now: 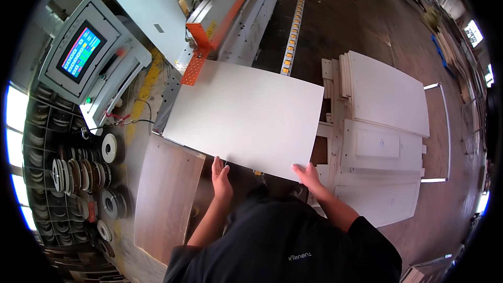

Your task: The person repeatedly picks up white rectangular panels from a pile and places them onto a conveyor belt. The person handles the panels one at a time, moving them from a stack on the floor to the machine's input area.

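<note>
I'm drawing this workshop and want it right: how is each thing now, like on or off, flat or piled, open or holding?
White panel: lying flat.
Left hand: open, fingertips at the panel's near edge.
Right hand: gripping the panel's near right corner, thumb on top.
Screen: lit.
Panels on the right: stacked.
Rolls on the left: wound up.

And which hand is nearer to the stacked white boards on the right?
The right hand, at a corner of the white panel, just left of the stacked boards. The left hand is farther, at the panel's near edge.
</note>
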### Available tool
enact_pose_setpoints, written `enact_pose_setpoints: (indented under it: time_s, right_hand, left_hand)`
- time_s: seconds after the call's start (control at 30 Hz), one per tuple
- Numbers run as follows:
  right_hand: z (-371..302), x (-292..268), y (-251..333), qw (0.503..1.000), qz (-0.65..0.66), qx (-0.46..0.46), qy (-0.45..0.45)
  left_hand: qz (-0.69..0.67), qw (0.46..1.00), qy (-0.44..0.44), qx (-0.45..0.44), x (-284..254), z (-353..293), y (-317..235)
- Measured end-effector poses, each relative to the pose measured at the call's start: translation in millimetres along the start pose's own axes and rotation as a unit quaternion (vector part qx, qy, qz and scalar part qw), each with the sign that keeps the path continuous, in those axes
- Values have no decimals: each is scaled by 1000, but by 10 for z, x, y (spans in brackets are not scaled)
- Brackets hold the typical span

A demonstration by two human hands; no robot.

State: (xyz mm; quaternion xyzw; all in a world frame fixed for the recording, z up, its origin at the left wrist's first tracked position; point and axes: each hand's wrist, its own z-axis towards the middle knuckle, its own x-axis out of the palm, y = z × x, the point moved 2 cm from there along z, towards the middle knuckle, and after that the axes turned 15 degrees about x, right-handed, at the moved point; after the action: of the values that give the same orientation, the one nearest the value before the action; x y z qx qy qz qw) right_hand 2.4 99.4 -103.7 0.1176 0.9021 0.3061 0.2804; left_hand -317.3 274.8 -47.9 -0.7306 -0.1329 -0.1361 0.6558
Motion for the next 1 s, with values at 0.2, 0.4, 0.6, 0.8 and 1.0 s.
enact_pose_setpoints:
  time_s: [0.2,0.4,0.6,0.8,1.0]
  right_hand:
    - [82,-168,391,999,-3,35,11]
    - [578,-426,685,988,-133,79,-24]
    - [726,-360,731,990,24,85,-114]
    - [175,-70,-206,983,161,35,83]
    - [-366,181,-2878,974,-20,227,1]
  left_hand:
    - [-51,998,31,-18,241,226,37]
    - [-75,995,52,-40,625,644,170]
    - [18,993,95,-69,976,1054,273]
    - [82,970,204,-107,1333,1013,284]
    - [206,879,344,-259,1477,-24,823]
